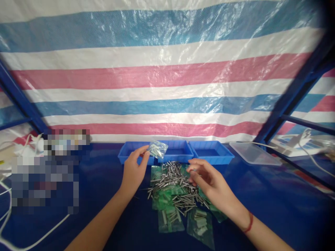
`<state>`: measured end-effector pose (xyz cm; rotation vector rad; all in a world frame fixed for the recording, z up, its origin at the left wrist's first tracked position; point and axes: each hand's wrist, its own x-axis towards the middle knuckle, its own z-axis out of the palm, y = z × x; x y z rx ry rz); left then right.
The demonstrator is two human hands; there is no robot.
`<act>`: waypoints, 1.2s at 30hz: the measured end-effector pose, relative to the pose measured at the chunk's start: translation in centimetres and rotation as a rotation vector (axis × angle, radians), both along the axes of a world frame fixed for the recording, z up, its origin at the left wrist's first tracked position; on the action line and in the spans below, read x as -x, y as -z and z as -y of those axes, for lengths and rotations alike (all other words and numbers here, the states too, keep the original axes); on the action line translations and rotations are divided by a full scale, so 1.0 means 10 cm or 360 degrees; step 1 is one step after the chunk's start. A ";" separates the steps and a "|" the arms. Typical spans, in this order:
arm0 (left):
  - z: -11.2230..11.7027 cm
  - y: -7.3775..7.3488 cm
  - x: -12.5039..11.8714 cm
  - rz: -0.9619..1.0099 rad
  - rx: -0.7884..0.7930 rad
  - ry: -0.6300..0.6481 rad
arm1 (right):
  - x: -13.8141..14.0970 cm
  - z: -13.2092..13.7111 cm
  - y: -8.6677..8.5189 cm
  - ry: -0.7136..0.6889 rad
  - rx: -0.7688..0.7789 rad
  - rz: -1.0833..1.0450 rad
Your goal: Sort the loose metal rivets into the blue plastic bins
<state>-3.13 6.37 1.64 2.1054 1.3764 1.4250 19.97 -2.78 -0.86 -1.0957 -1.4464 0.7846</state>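
My left hand [134, 170] pinches the edge of a small clear plastic bag [158, 149] between thumb and fingers, with pale pieces inside. The bag hangs over the front of the blue bins. My right hand [206, 179] is above the right side of a heap of metal screws [175, 177], fingers curled toward the thumb. A tiny bluish spot shows at its fingertips, too small to name. Green pieces [164, 197] lie among the screws. Nearest me are two filled clear bags, one with screws and pale plugs [171, 219], the other with pale plugs [201, 223].
Three blue bins stand in a row at the back: a left bin [128, 150], a middle bin [178, 153] and a right bin [211, 153]. A translucent lid [255, 153] lies right of them. White cables [39, 240] run along the left; blue posts flank the table.
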 end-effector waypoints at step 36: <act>0.18 -0.26 0.15 -0.0922 0.0086 0.0185 | 1.14 0.09 -0.46 -0.0243 -0.0802 0.1809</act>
